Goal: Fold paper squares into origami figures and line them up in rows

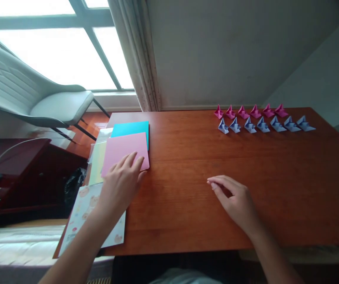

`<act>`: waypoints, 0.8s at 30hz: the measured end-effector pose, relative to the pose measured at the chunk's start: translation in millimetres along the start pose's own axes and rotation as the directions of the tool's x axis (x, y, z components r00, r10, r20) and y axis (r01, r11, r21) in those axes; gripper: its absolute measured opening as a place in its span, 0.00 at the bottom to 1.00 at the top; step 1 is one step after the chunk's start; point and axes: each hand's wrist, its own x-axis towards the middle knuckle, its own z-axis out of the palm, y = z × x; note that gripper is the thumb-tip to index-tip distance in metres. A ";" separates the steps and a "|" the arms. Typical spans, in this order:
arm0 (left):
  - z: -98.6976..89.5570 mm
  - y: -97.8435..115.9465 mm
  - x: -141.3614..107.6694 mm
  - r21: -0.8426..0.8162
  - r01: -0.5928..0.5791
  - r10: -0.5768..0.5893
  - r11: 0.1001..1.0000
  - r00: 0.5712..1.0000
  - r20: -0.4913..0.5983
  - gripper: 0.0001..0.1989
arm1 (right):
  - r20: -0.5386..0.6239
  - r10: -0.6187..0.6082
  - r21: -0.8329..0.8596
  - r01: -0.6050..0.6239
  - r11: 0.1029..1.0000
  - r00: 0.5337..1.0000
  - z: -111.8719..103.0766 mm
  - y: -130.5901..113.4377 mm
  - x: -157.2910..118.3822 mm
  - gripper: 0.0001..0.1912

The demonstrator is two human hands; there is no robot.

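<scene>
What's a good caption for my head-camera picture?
Left hand over pink paper, right hand over the table, with rows of folded pink shapes and blue shapes beyond.

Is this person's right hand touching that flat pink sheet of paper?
Apart. The head view shows a wide stretch of tabletop between the right hand and the right edge of the pink sheet.

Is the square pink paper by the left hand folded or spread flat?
Spread flat: the square pink paper shows a smooth, uncreased face, though the left hand hides part.
</scene>
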 end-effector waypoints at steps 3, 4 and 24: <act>5.0 -5.5 4.6 0.017 -0.010 0.009 1.000 1.000 0.023 0.18 | -0.016 0.049 0.050 -0.048 0.998 0.999 6.3 0.4 -5.0 0.08; 6.2 -6.2 5.3 0.018 -0.013 0.013 1.000 1.000 0.026 0.18 | -0.027 0.064 0.063 -0.062 0.996 0.998 7.4 0.8 -5.9 0.08; 12.1 -8.6 0.2 -0.033 -0.039 0.039 0.999 0.999 -0.025 0.13 | -0.033 0.082 0.066 -0.080 0.995 0.996 9.5 -0.5 -4.7 0.08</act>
